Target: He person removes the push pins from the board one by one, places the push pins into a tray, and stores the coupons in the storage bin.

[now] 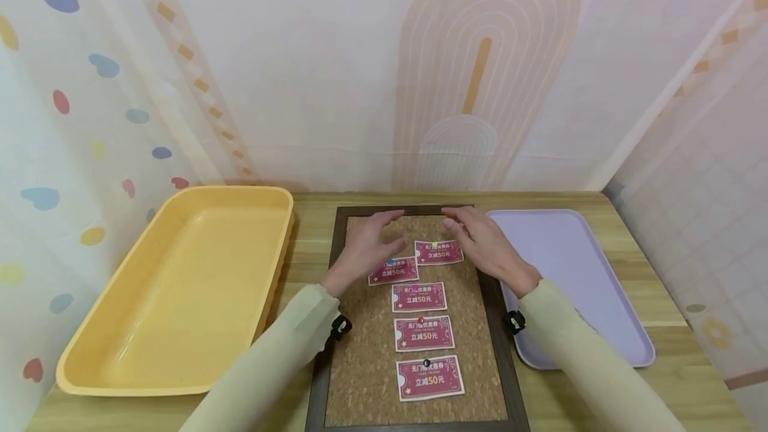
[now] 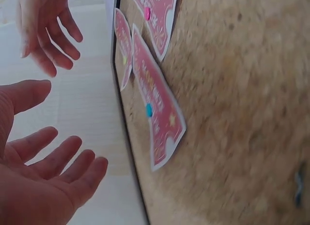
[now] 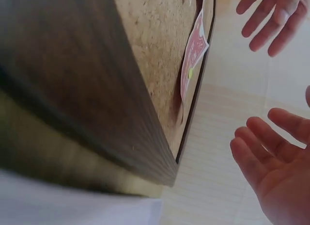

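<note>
A cork board (image 1: 360,365) in a dark wooden frame lies on the table with several red paper coupons pinned to it. Above its far part hovers my left hand (image 1: 365,247), fingers loosely bent, holding nothing. It is nearest the coupon with the blue pin (image 1: 393,272). My right hand (image 1: 491,245) hovers over the upper right, close to the coupon with the yellow pin (image 1: 439,253), and it too holds nothing. Both palms face each other in the wrist views. Down the board run coupons with a pink pin (image 1: 419,299), a red pin (image 1: 423,335) and a black pin (image 1: 429,379).
To the left stands a deep yellow tray (image 1: 180,285). A shallow lilac tray (image 1: 558,252) lies on the right, partly behind my right forearm. The wooden table (image 1: 315,219) ends at a patterned curtain (image 1: 324,85). A small dark mark (image 2: 299,186) shows on the cork.
</note>
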{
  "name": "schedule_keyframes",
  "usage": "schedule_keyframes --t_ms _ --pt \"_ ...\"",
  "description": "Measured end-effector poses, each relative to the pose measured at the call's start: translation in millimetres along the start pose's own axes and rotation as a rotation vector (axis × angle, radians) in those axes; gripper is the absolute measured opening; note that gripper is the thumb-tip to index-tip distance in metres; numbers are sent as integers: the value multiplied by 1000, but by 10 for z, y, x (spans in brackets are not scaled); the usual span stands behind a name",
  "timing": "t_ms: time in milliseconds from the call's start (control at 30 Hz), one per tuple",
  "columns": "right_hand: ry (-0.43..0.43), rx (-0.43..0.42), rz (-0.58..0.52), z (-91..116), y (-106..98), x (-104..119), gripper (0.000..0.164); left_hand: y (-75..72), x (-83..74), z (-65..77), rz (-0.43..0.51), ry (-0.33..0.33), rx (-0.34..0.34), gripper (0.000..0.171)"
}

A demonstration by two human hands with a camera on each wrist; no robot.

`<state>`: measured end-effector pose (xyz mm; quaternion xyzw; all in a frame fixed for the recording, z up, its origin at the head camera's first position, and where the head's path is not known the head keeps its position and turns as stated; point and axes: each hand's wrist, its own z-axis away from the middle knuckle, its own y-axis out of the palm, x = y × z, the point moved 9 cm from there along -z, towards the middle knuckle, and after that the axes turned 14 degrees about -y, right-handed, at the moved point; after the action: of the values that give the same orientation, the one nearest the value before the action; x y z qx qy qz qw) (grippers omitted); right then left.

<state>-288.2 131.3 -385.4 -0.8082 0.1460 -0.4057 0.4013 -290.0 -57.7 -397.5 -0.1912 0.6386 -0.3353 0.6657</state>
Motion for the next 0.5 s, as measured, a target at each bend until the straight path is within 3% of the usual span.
schedule_keyframes --t_ms 333,500 --pt "61 19 -108 -86 108 -95 36 136 163 -145 163 -102 48 50" --pt "87 51 -118 -120 160 -136 31 194 252 -208 196 -161 72 47"
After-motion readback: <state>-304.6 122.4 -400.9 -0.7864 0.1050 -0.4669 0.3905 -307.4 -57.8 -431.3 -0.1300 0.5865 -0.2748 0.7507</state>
